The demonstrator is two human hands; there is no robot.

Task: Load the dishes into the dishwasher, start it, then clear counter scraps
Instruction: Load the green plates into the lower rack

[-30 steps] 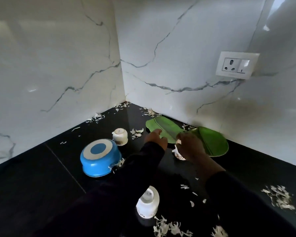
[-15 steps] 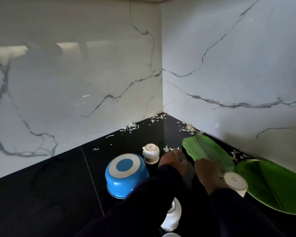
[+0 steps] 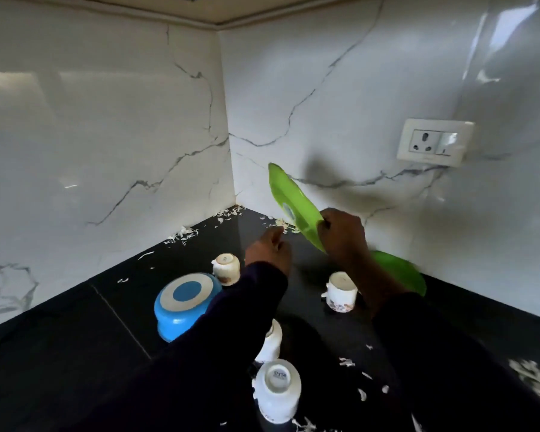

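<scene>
My right hand point(image 3: 342, 233) grips the near edge of a green leaf-shaped plate point(image 3: 290, 204) and holds it tilted up off the black counter point(image 3: 75, 338). A second green plate point(image 3: 399, 271) lies flat behind my right forearm. My left hand point(image 3: 268, 249) hovers just left of the lifted plate, fingers loosely curled, holding nothing. Upside down on the counter stand a blue bowl point(image 3: 184, 302), a small cup point(image 3: 226, 268) behind it, a patterned cup point(image 3: 340, 291), and two white cups point(image 3: 278, 389) point(image 3: 272, 341) nearer me.
White scraps point(image 3: 184, 233) lie scattered along the marble wall corner, and more scraps point(image 3: 530, 378) sit at the right edge. A wall socket point(image 3: 434, 141) is mounted on the right wall above the counter.
My right hand has taken the left green plate by its edge and lifted it up on a tilt. The patterned cup now stands free on the counter. My head has turned right.
</scene>
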